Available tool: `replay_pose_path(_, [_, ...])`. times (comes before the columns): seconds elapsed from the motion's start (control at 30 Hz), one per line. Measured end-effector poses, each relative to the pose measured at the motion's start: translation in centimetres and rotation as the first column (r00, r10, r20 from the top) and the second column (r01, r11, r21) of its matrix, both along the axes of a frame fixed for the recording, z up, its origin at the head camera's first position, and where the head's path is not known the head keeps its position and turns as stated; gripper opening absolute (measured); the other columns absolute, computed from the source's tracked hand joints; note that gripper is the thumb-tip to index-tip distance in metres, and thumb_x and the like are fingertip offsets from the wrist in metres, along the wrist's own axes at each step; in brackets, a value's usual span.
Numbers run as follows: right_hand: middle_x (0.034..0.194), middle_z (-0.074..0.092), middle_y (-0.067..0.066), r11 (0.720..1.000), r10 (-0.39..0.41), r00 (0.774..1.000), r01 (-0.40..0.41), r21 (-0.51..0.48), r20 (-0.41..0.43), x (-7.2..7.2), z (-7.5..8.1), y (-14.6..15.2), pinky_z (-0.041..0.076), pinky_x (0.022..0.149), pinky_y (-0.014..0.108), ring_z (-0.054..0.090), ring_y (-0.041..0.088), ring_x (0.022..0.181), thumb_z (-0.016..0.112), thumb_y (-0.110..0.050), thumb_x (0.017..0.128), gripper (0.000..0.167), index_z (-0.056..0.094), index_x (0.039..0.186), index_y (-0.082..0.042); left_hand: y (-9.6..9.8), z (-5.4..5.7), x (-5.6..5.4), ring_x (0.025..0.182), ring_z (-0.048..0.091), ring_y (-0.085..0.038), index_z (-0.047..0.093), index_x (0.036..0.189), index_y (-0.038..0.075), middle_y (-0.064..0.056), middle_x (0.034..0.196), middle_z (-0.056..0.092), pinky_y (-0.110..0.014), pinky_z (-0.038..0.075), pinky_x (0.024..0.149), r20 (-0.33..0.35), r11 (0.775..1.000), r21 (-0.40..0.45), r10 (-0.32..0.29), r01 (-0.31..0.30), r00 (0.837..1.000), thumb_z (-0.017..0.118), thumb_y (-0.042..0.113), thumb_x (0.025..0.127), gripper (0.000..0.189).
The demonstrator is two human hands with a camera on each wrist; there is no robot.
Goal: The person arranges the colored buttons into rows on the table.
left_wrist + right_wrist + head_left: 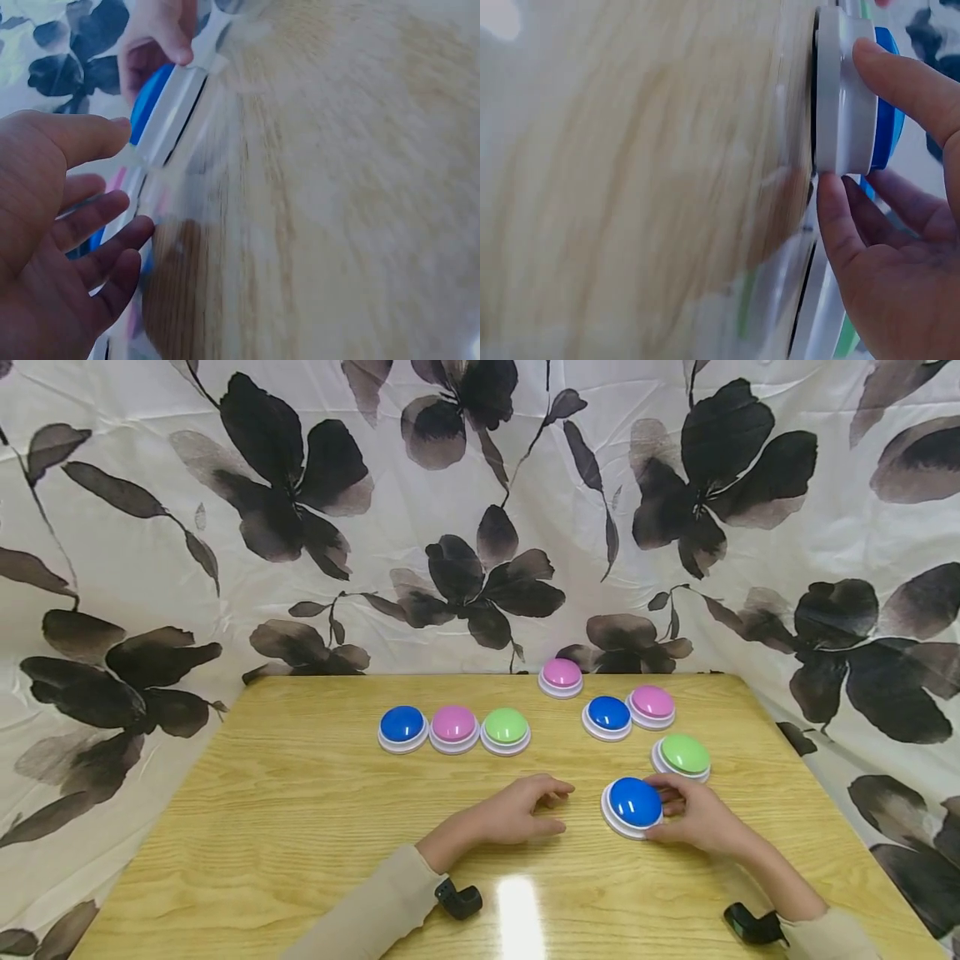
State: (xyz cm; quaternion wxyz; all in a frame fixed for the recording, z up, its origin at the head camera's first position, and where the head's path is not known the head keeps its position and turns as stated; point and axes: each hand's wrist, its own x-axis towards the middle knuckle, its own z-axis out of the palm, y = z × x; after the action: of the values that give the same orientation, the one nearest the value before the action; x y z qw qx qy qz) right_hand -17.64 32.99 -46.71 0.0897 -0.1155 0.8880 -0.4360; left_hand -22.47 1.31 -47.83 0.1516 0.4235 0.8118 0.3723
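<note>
A blue push button (635,802) with a round white base stands at the right front of the wooden table. My right hand (697,814) grips it from the right, its thumb on the near side of the base and its fingers on the far side. In the right wrist view the button's white base (845,97) sits low at the tabletop between thumb and fingers. My left hand (517,810) hovers left of this button, its fingers apart and loosely bent around nothing. In the left wrist view a gap separates the left hand (67,217) from the blue dome (150,105).
A blue button (402,724), a pink button (453,725) and a green button (506,727) form a row at the back. Toward the right stand a pink button (561,674), another blue one, another pink one and a green button (684,754). Flowered cloth (420,510) hangs behind the table.
</note>
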Motion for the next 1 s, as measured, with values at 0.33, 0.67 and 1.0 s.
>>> replay_pose_path(0.33, [0.115, 0.057, 0.013, 0.988, 0.153, 0.988, -0.153, -0.008, -0.017, -0.6, 0.1, -3.3, 0.054, 0.082, 0.032, 0.058, 0.026, 0.1, 0.088, -0.023, 0.072, 0.071, 0.051, 0.127, 0.004, -1.2, -0.2, 0.4, 0.114, 0.056, -0.013, 0.046, 0.141, 0.004, -0.008, 0.129, 0.056, -0.022, 0.042, 0.098, 0.018, 0.999, 0.004, 0.037, -0.037, 0.999, 0.07, 0.019, 0.091, 0.058])
replay_pose_path(0.67, [0.115, 0.058, 0.01, 0.976, 0.216, 0.976, -0.216, -0.009, -0.007, -1.0, -0.3, -6.8, 0.053, 0.083, 0.029, 0.057, 0.024, 0.1, 0.089, -0.025, 0.071, 0.073, 0.051, 0.128, 0.002, -3.4, -0.3, 1.0, 0.115, 0.05, -0.011, 0.043, 0.144, 0.005, -0.004, 0.13, 0.053, -0.026, 0.041, 0.1, -0.016, 0.996, -0.039, 0.082, -0.083, 0.996, 0.073, 0.026, 0.088, 0.067])
replay_pose_path(1.0, [0.115, 0.058, 0.011, 0.966, 0.255, 0.967, -0.256, -0.033, -0.025, -1.2, -0.3, -9.7, 0.053, 0.084, 0.032, 0.057, 0.026, 0.102, 0.088, -0.021, 0.071, 0.074, 0.051, 0.13, 0.006, -4.7, -0.9, 1.2, 0.115, 0.051, -0.01, 0.048, 0.139, 0.004, -0.001, 0.127, 0.055, -0.025, 0.04, 0.101, 0.012, 0.992, 0.018, 0.124, -0.124, 0.992, 0.078, 0.026, 0.083, 0.067])
